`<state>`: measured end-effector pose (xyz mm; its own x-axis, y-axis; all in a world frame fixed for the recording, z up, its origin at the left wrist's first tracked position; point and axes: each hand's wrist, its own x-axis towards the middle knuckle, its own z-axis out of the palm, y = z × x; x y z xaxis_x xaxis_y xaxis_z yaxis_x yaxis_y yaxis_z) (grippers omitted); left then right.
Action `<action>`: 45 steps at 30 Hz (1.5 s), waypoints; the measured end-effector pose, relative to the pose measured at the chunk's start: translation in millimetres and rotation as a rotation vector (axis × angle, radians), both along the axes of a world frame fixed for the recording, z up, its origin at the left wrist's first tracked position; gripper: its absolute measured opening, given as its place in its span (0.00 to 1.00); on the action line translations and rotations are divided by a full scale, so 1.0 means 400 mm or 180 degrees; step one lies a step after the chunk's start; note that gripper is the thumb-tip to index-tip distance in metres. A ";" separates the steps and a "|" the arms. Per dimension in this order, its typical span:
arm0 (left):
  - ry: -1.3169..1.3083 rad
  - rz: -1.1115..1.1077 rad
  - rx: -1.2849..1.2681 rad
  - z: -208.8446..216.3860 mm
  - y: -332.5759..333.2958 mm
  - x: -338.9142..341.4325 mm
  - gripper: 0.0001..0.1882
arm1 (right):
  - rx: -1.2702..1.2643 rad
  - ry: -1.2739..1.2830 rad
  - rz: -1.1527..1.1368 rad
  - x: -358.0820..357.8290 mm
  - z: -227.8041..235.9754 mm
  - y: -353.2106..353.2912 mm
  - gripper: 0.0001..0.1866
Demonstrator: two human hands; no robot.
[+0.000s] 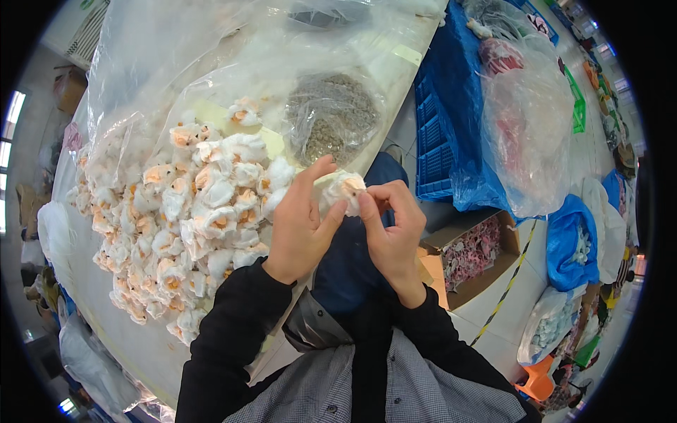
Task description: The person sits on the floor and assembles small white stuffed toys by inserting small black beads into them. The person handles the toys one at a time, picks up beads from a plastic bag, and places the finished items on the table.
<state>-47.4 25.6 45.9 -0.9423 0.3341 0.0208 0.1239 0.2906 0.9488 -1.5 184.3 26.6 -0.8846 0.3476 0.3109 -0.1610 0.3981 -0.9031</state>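
A small fluffy white and peach plush piece (347, 187) is held up between my two hands, just off the table's edge. My left hand (300, 229) has it between thumb and fingers from the left. On its right side, my right hand (395, 225) pinches with thumb and forefinger, the other fingers curled in. Whether a smaller part sits in that pinch is too small to tell. Beside my left hand spreads a large pile of similar plush pieces (211, 218), several with orange patches. Past my fingertips lies a clear plastic bag (331, 113) of small greyish bits.
Clear plastic sheeting (162, 56) covers part of the table (176, 374). To the right stand a blue crate (431, 134) with a plastic-wrapped bundle (529, 127), a cardboard box of pink pieces (472, 254), a blue bag (570, 243) and an orange stool (539, 381).
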 end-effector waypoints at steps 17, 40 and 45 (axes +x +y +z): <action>-0.0996 -0.0173 0.1377 -0.049 -0.013 0.014 0.19 | -0.0003 -0.0296 0.0061 -0.001 -0.015 -0.022 0.07; -0.0946 0.0230 0.1447 -0.065 -0.016 0.006 0.13 | 0.0411 0.0337 0.0380 -0.008 -0.031 -0.032 0.09; -0.1143 0.0085 0.1731 -0.052 -0.013 0.011 0.13 | -0.1344 -0.0283 0.0444 -0.007 -0.022 -0.047 0.13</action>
<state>-43.0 20.5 25.0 -0.9299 0.3412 -0.1375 -0.2290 -0.2442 0.9423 -4.3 165.3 17.7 -0.9489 0.3031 0.0882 -0.1014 -0.0283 -0.9944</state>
